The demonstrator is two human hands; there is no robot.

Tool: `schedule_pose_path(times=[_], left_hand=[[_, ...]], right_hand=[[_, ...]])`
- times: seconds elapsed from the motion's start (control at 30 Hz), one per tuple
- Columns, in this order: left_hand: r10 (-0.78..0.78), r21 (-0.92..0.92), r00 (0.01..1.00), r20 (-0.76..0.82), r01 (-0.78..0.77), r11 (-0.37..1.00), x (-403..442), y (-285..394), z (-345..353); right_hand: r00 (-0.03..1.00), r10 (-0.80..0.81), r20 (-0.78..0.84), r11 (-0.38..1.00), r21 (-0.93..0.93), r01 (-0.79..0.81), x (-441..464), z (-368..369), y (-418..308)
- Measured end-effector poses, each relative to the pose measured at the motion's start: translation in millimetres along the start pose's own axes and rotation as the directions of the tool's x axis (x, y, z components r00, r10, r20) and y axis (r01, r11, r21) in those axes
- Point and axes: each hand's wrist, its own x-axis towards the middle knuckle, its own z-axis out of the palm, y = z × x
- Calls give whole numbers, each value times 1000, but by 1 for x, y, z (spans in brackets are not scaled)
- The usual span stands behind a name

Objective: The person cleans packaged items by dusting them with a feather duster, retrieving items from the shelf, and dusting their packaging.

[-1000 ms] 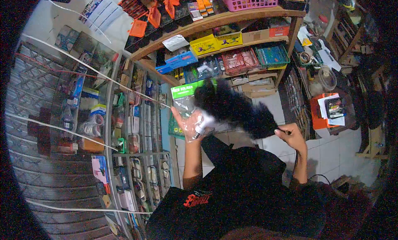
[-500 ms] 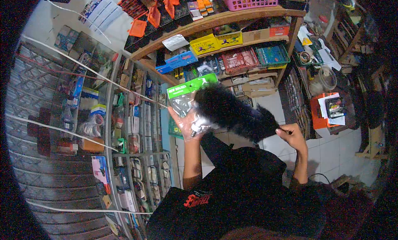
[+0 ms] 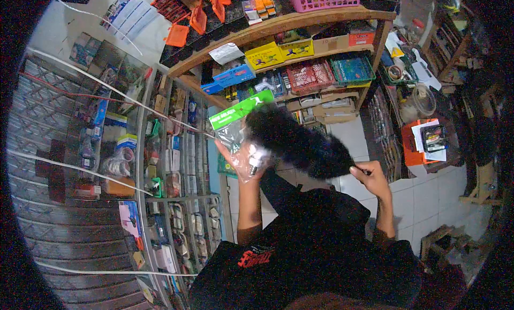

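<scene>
My left hand (image 3: 253, 168) supports a clear plastic packet (image 3: 230, 136) with a green header card (image 3: 241, 110). A small shiny metal fitting (image 3: 255, 161) shows through the plastic; part of my palm and fingers lies behind the packet. My right hand (image 3: 373, 177) pinches the right end of a fluffy black duster (image 3: 300, 141) between thumb and fingers. The duster slants across from the packet down to my right hand, its left end overlapping the packet's right side. Whether it touches the metal fitting I cannot tell.
A wooden shelf (image 3: 316, 18) ahead bears yellow boxes (image 3: 265, 56), a red basket (image 3: 310, 77) and a pink basket (image 3: 327, 0). Glass display cases (image 3: 142, 165) stand at left, with white cords (image 3: 107, 87) across them. An orange box (image 3: 409, 149) sits at right.
The packet has shifted slightly left and tilted. My right hand and the duster's right end have moved a little to the left. Both hands keep their hold.
</scene>
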Motion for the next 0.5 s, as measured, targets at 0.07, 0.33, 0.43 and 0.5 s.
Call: schedule_pose_path(times=[0.07, 0.33, 0.43, 0.5], left_hand=[[-39, 31, 997, -72, 41, 999, 1, 3, -1], [393, 718, 798, -458, 71, 692, -3, -9, -2], [174, 323, 815, -552, 17, 946, 3, 0, 4], [-65, 39, 994, -86, 68, 997, -2, 6, -16]], right_hand=[[999, 20, 26, 1000, -4, -20, 1, 3, 6], [997, 57, -46, 995, -75, -61, 1, 12, 22], [996, 82, 34, 994, -81, -79, 1, 4, 11], [996, -36, -83, 999, -5, 36, 3, 12, 5]])
